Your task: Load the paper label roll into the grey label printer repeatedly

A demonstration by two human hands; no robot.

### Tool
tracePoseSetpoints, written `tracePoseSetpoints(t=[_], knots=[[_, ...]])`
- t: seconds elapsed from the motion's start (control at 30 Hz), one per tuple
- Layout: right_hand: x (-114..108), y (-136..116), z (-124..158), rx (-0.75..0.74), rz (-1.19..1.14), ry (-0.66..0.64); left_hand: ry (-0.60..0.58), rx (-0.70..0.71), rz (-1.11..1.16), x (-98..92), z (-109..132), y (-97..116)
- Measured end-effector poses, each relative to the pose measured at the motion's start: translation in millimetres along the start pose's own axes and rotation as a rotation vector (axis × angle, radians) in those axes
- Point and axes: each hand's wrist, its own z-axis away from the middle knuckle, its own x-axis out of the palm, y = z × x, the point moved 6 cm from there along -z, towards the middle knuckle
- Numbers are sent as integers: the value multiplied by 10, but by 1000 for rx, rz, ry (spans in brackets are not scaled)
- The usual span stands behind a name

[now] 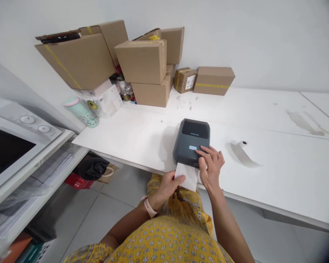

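A dark grey label printer (186, 149) sits near the front edge of the white table. White label paper (188, 176) comes out of its front and hangs over the table edge. My left hand (168, 188) pinches the left side of this paper, thumb on top. Over the printer's front right corner lies my right hand (211, 164), its fingers spread on the lid beside a light blue button. Nothing is held in it. To the right, a small paper roll (244, 143) stands on the table with a curled strip trailing from it.
Stacked cardboard boxes (141, 62) stand at the back left, with a smaller long box (214, 80) to their right. A mint green tumbler (82, 111) leans near the left end. A white microwave (15, 135) rests on a shelf at the far left.
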Motion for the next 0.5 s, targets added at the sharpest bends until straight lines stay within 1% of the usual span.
tracePoseSetpoints(t=[0.03,0.1,0.2,0.27,0.3,0.37,0.43,0.5], knots=[[-2,-17,-28,-22,67,-27,25,52,-41,-36,-4,29],[-15,-64,-87,-69,181,-59,131,152,-119,-151,-4,121],[-46,-161,-174,-143,303,-42,316,249,-201,-339,-9,272],[-37,-216,-235,-187,346,-35,400,309,-233,-417,-33,365],[-19,-232,-264,-205,353,-44,419,337,-246,-430,-55,405],[23,-235,-310,-227,338,-71,410,391,-260,-399,-113,474],[55,-196,-315,-212,298,-100,368,450,-258,-317,-169,540],[70,-121,-252,-156,225,-137,315,481,-237,-223,-212,589]])
